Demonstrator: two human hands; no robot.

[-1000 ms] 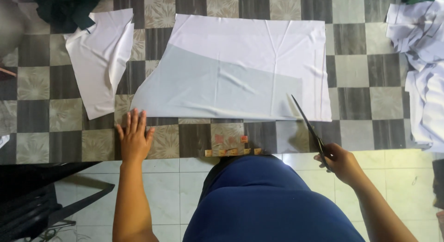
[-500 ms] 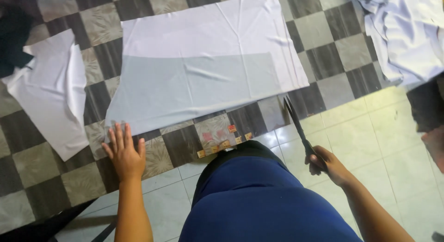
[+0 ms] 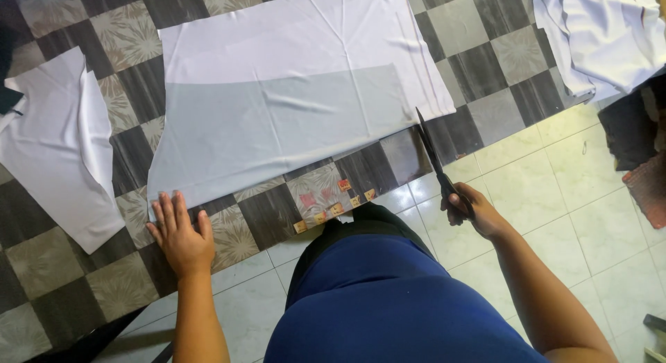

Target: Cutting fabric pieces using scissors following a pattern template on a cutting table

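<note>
A large white cloth (image 3: 298, 92) lies spread flat on a checkered floor mat (image 3: 125, 30). My left hand (image 3: 180, 231) rests flat on the mat with its fingertips on the cloth's near left corner. Black scissors (image 3: 433, 162) are gripped in my right hand (image 3: 472, 210), blades pointing up towards the cloth's near right corner. A wooden ruler (image 3: 333, 209) lies on the mat just in front of my blue-clad body.
A smaller white cloth piece (image 3: 59, 148) lies at the left. A heap of white fabric (image 3: 603, 37) sits at the top right. Pale floor tiles (image 3: 576, 203) cover the near right, with dark and reddish things (image 3: 642, 148) at the right edge.
The view has tilted and swung right. My left hand has stayed at the cloth's near left corner, and my right hand still holds the scissors near the right corner.
</note>
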